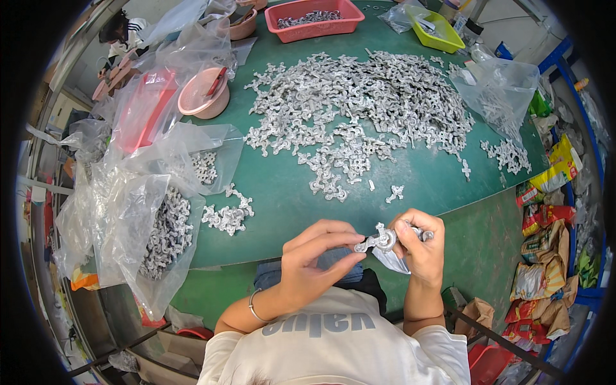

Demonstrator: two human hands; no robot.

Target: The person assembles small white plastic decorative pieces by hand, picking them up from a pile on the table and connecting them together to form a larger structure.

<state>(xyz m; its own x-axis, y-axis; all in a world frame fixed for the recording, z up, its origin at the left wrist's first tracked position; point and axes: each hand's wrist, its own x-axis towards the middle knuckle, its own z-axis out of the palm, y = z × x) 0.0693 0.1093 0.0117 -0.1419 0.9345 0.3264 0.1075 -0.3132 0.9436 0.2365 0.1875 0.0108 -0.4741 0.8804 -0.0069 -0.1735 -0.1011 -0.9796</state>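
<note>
A small grey metal casting (382, 238) with a ring-shaped middle is held in front of my body, over the table's near edge. My right hand (419, 243) grips its right side, and more grey metal shows between the fingers. At the casting's left end, my left hand (317, 257) has its index finger and thumb tips around it, the other fingers loosely curved. Below the casting hangs a pale flap (392, 262), its material unclear. One loose casting (394, 193) lies just beyond my hands on the green table (284, 207). Behind it spreads a large heap of similar castings (356, 101).
Clear plastic bags (130, 211) with castings crowd the left, near a pink basket (207, 98). A red tray (315, 24) and a yellow-green tray (440, 31) stand at the back. Another bag (500, 96) lies right. A person (127, 36) is at the far left.
</note>
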